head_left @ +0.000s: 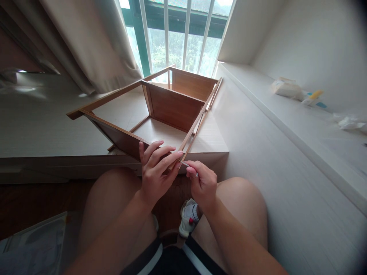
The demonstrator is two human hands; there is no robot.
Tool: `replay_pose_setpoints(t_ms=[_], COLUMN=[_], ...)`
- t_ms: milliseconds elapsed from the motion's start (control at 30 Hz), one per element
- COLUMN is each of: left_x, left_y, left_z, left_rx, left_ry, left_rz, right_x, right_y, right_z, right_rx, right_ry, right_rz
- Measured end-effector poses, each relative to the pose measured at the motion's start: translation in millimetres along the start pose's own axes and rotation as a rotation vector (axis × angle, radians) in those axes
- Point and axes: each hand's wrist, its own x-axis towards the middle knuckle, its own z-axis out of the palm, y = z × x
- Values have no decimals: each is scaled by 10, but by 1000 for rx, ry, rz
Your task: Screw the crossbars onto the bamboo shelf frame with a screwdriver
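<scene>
A brown wooden shelf frame with several panels lies on its side on the pale window ledge, its near end reaching over the front edge. My left hand holds the near corner, fingers stretched along the panel and thumb close to the joint. In my right hand, a thin metal hex key is pinched between thumb and fingers. Its tip points left into the corner beside my left fingertips. The exact contact at the joint is hidden by my fingers.
A barred window stands behind the frame, with a beige curtain at left. On the right-hand ledge lie a wrapped packet, a yellow-and-blue item and crumpled plastic. A clear-lidded box sits at lower left.
</scene>
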Motion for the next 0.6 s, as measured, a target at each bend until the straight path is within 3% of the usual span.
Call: replay_pose_setpoints(t_ms=[600], left_x=[1], left_y=[-3], left_z=[7], left_rx=[-6], left_ry=[3], left_rz=[4], right_x=[8], right_y=[-16], right_z=[-18], right_rx=[-1], right_ry=[13], right_rz=[-46])
